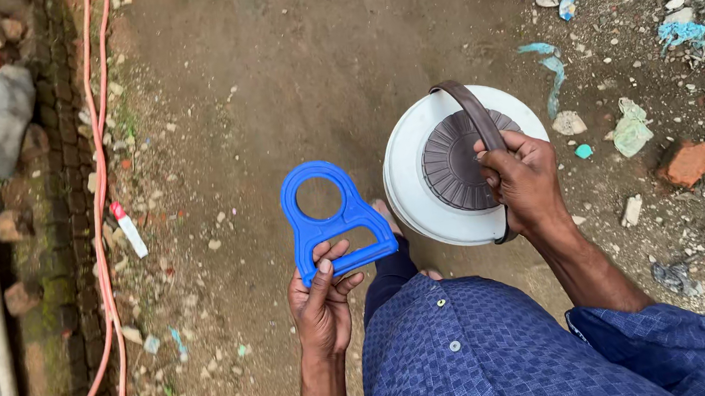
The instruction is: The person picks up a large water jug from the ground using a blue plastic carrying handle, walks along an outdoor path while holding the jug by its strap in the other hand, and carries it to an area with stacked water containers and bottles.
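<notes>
My left hand [322, 300] grips the bar end of a blue plastic carrying handle [333, 219], a flat piece with a round ring at the top and a slot below. My right hand [522, 179] is closed around the brown bail handle [473, 111] of a white round container [414, 150], seen from above with a ribbed brown lid [451, 161]. The container hangs above the dirt ground in front of my legs. The blue handle is held just left of the container, apart from it.
An orange hose [99, 195] runs along the left by a mossy brick edging [53, 157]. A small white tube [129, 228] lies near it. Litter, stones and a brick piece [688, 163] are scattered on the right. My blue checked shirt [489, 343] fills the bottom.
</notes>
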